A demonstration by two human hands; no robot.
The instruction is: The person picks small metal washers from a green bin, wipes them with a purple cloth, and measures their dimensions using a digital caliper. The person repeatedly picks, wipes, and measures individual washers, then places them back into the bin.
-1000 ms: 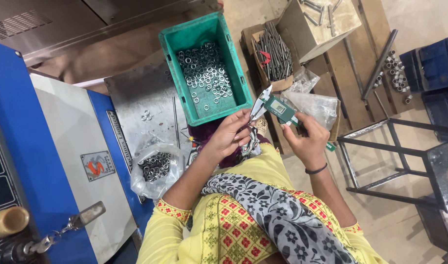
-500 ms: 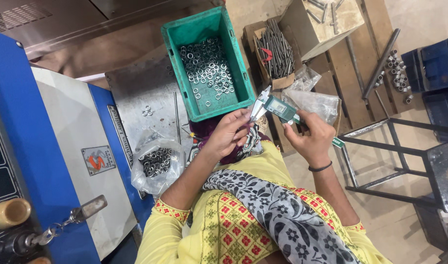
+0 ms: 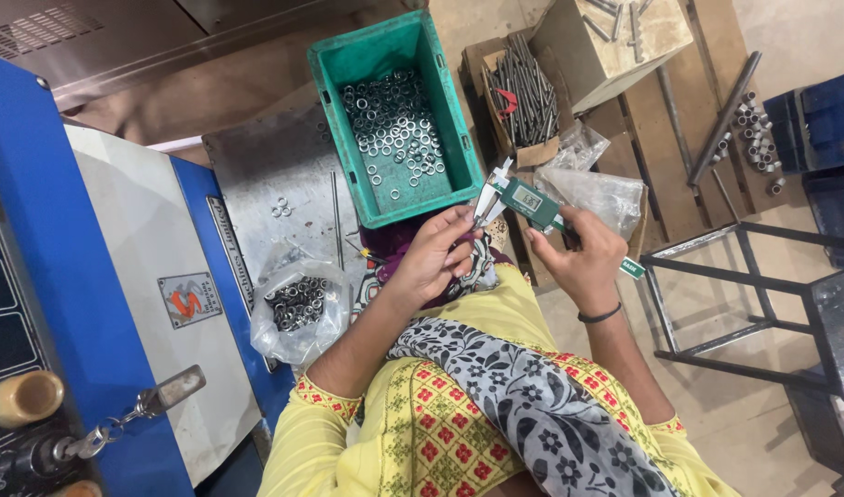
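Ahead of hands: green crate [image 3: 459,138] of metal rings stands just beyond the left hand [image 3: 436,258] and the digital caliper [image 3: 532,201], blocking a forward reach.
Left side: steel plate [image 3: 256,175] offers bare room; loose rings [image 3: 281,209] and a plastic bag of rings [image 3: 298,308] crowd its near end.
Right side: cardboard box of rods [image 3: 523,92] and clear bags [image 3: 606,193] sit close to the right hand [image 3: 583,262].
Far right: metal frame [image 3: 744,285] bars the way; open floor below it.

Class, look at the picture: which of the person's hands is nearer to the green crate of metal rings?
Left. The left hand sits just below the green crate, at the caliper's jaws; the right hand grips the caliper farther out, to the crate's lower right.
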